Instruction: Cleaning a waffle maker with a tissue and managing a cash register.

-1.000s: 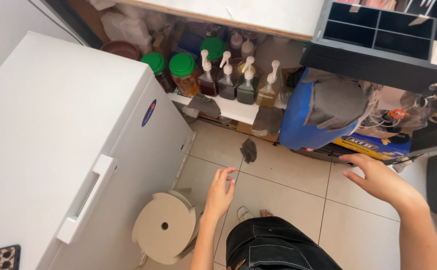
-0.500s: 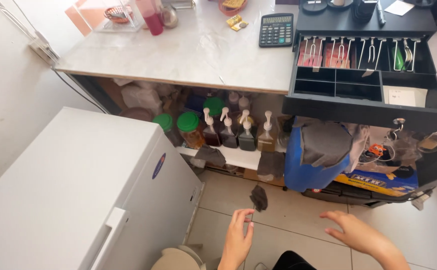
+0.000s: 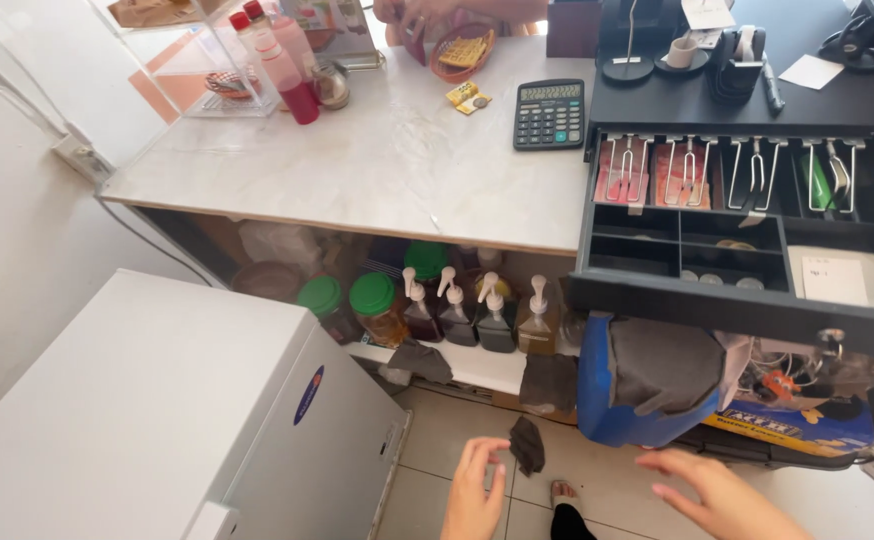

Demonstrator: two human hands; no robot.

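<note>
My left hand hangs low at the bottom of the view, fingers apart, empty, just left of a dark rag lying on the tiled floor. Further right, my right hand is spread open and holds nothing, below a blue bin draped with a grey cloth. Above it an open black cash drawer sticks out from the marble counter. A calculator lies on the counter.
A white chest freezer fills the lower left. Under the counter a shelf holds green-lidded jars and several pump bottles. Sauce bottles and a small basket stand at the counter's far side, where another person's hand reaches.
The view has tilted upward, bringing the counter top, calculator and cash drawer fully into sight. Both hands have sunk to the bottom edge, still open and empty.
</note>
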